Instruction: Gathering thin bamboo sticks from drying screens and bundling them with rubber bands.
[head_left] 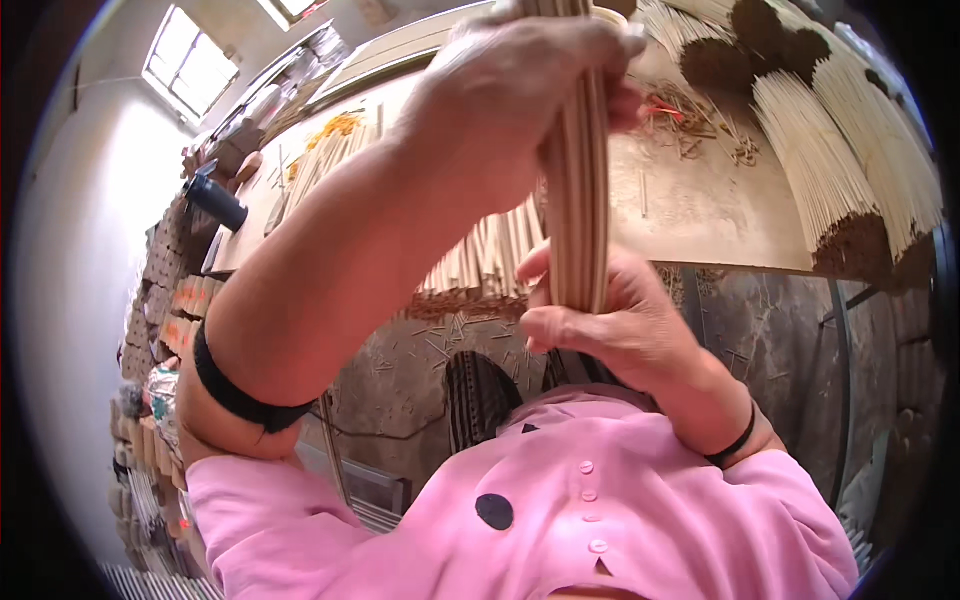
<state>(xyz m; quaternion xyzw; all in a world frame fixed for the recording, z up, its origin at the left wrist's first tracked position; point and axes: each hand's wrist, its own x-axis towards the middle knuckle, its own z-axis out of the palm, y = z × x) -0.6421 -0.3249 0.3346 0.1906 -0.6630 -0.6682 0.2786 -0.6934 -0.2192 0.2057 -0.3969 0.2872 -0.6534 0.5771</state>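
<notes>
A bundle of thin light-brown sticks [580, 190] stands nearly upright in front of my chest. High up, my left hand [515, 75] is wrapped round its upper part, and the bundle's top runs out of the picture. Round the lower end curls my right hand [632, 310], thumb and fingers closed on the sticks. Behind the bundle, more loose sticks [475, 260] lie along the near edge of the wooden table [700, 215], partly hidden by my left arm.
Large bundles of sticks [815, 150] lie at the table's right. Brown scraps [690, 120] and an orange heap [340, 127] are spread farther back. A dark bottle-like cylinder [215, 202] leans at the left. Broken sticks litter the floor [400, 360].
</notes>
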